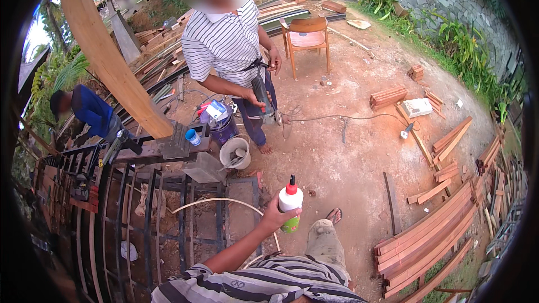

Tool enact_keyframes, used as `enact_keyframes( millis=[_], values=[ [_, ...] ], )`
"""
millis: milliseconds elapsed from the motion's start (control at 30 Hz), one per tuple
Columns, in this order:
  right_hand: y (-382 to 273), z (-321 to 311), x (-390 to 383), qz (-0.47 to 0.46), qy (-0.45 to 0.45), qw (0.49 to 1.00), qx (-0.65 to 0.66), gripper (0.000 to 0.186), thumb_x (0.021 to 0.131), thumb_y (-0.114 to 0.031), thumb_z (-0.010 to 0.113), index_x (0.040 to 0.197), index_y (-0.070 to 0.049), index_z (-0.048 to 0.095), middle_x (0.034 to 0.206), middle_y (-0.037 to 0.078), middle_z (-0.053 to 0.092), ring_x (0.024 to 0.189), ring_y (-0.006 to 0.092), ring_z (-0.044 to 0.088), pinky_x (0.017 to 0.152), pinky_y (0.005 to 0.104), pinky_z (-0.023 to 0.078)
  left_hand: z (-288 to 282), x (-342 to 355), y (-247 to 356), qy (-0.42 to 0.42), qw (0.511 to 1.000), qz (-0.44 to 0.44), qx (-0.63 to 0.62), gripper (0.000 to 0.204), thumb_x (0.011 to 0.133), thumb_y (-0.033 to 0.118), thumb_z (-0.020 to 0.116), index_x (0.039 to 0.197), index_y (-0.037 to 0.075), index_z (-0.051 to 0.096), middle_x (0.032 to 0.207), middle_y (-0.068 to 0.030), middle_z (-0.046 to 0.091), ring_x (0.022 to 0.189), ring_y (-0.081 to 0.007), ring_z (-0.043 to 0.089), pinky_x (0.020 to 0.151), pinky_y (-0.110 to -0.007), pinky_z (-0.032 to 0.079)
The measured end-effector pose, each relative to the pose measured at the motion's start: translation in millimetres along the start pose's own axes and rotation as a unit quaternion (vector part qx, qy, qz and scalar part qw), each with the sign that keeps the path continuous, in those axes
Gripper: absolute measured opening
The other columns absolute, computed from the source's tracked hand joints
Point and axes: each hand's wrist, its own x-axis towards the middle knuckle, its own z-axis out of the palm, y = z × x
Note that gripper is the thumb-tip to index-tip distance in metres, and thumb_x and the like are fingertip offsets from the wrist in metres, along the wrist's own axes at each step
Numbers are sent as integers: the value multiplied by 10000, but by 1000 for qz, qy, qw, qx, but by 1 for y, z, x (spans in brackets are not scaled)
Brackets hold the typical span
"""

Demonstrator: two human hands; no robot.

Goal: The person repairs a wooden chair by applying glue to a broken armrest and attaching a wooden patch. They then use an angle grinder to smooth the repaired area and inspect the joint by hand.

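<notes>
My left hand [274, 216] is closed around a white and green plastic bottle [291, 199] with a red cap and a black nozzle. It holds the bottle upright in front of my body, over the bare ground. My right hand does not show. Facing me beyond the bottle stands a person in a striped shirt [219, 45], holding a dark power tool [261, 91] that looks like an angle grinder. The person's other hand [274, 60] hangs beside it.
A metal frame [149, 219] runs along the left, beside a wooden post [106, 50]. A pale bucket [236, 153] and a purple bucket [223, 129] stand near the person. Stacked planks [426, 235] lie at right, a chair [306, 39] behind. A cord [342, 116] crosses the ground.
</notes>
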Motion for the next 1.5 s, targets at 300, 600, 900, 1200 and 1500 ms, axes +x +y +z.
enact_keyframes(
  millis=[300, 600, 900, 1200, 1500],
  values=[
    [-130, -85, 150, 112, -65, 983, 133, 237, 915, -236, 635, 862, -11, 686, 732, 143, 692, 615, 222, 670, 546, 351, 502, 115, 203, -33, -30, 989, -75, 126, 730, 753, 283, 887, 1333, 68, 500, 1197, -96, 635, 1106, -194, 618, 976, -374, 481],
    [-369, -274, 390, -7, -55, 952, 302, 208, 989, -248, 596, 1011, -44, 630, 825, 94, 705, 608, 183, 665, 493, 308, 489, 223, 436, 42, -7, 985, -10, 172, 714, 732, 332, 891, 1297, 92, 525, 1156, -102, 675, 1100, -216, 652, 970, -368, 492],
    [-729, -314, 548, -294, -152, 938, 104, 374, 929, -207, 711, 1238, -15, 628, 934, 98, 719, 818, 178, 697, 705, 292, 543, 200, 675, 9, 103, 975, 11, 195, 733, 737, 252, 908, 1332, 48, 532, 1229, -87, 652, 1183, -172, 610, 1028, -343, 467],
    [-1046, -350, 594, -429, -215, 877, 4, 802, 756, -244, 865, 1430, -55, 474, 1275, 187, 623, 1136, 299, 632, 895, 415, 527, 186, 928, 90, 15, 971, 12, 239, 786, 724, 392, 881, 1364, 91, 538, 1300, -147, 618, 1239, -332, 587, 1026, -430, 473],
    [-1229, -382, 725, -480, -169, 840, 187, 540, 755, -128, 823, 1224, 1, 589, 1157, 127, 668, 1044, 241, 653, 928, 365, 507, 194, 1147, 137, -51, 958, 109, 260, 756, 702, 347, 878, 1342, 104, 557, 1284, -143, 573, 1248, -353, 544, 1022, -445, 463]
  ],
)
